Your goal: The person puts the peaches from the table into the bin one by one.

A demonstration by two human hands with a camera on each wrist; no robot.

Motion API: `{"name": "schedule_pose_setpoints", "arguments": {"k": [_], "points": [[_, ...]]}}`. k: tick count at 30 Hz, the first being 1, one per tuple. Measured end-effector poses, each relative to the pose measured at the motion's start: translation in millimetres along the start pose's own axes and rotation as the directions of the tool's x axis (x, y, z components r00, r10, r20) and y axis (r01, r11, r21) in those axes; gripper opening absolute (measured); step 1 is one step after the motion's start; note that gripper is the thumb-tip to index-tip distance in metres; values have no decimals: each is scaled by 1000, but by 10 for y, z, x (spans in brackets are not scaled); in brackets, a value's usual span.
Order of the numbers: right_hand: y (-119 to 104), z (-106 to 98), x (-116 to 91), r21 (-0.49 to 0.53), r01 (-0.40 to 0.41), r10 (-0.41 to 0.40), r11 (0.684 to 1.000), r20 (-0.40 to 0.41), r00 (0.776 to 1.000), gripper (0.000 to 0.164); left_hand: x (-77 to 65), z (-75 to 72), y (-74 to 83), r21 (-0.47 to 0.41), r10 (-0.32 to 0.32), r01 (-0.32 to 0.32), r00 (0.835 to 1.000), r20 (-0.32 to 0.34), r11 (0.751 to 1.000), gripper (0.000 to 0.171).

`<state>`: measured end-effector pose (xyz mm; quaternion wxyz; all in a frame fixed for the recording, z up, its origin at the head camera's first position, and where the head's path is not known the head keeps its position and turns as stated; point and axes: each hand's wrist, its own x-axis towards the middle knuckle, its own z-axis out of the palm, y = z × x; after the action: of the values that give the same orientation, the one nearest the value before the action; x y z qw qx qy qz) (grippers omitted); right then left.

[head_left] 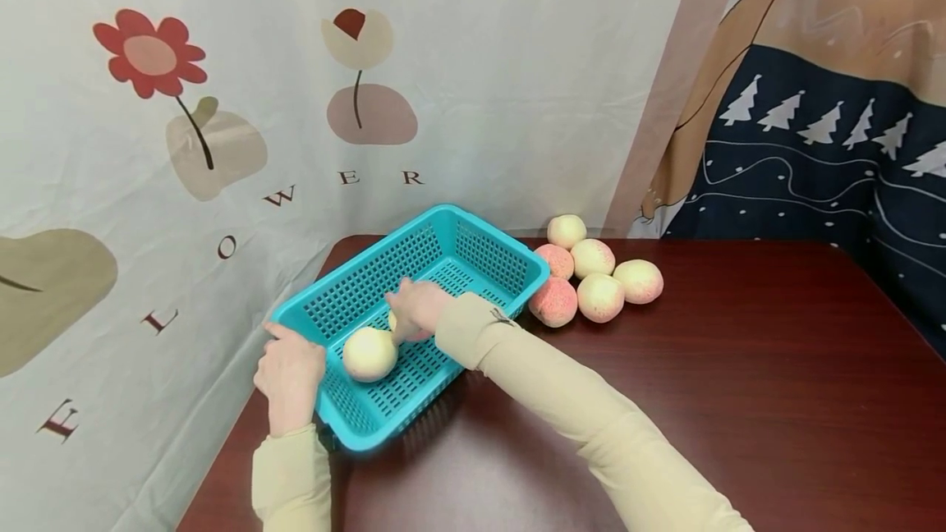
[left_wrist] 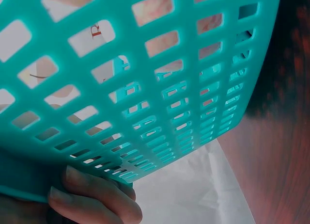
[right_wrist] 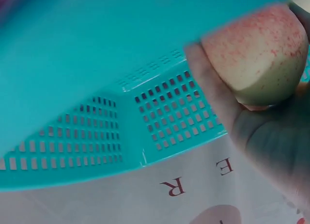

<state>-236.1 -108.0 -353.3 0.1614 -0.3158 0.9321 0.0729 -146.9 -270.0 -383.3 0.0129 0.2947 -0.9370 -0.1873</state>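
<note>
A turquoise plastic basket (head_left: 488,257) with slotted walls stands at a slant on the table. My left hand (head_left: 291,372) holds its near left end, with curled fingers (left_wrist: 97,200) showing under the rim in the left wrist view. Inside the basket, my right hand (head_left: 420,309) grips a peach (right_wrist: 256,54), pale with a pink-speckled side. From the head view this peach is mostly covered by the hand. Right beside it, another pale peach (head_left: 369,354) lies on the basket floor.
Several more peaches (head_left: 600,297), some pink and some cream, sit in a cluster against the basket's right end on the dark red table (head_left: 739,368). A white printed cloth (head_left: 502,89) hangs behind the table and along its left side.
</note>
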Motion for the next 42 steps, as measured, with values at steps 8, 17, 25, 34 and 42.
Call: {"name": "schedule_pose_setpoints", "arguments": {"k": [8, 17, 25, 34, 42], "points": [[13, 55, 87, 112, -20, 26, 993, -50, 998, 75, -10, -11, -18, -8, 6, -6, 1000, -23, 1000, 76], [32, 199, 175, 262, -19, 44, 965, -89, 995, 63, 1, 13, -22, -1, 12, -13, 1000, -27, 1000, 76], [65, 196, 199, 391, 15, 3, 920, -46, 999, 63, -25, 14, -8, -7, 45, -46, 997, -54, 999, 76], [65, 173, 192, 356, 55, -31, 933, -75, 997, 65, -27, 8, 5, 1, 10, -10, 999, -30, 1000, 77], [55, 156, 161, 279, 21, 5, 960, -94, 996, 63, -33, 10, 2, 6, 16, -16, 999, -34, 1000, 76]]}}
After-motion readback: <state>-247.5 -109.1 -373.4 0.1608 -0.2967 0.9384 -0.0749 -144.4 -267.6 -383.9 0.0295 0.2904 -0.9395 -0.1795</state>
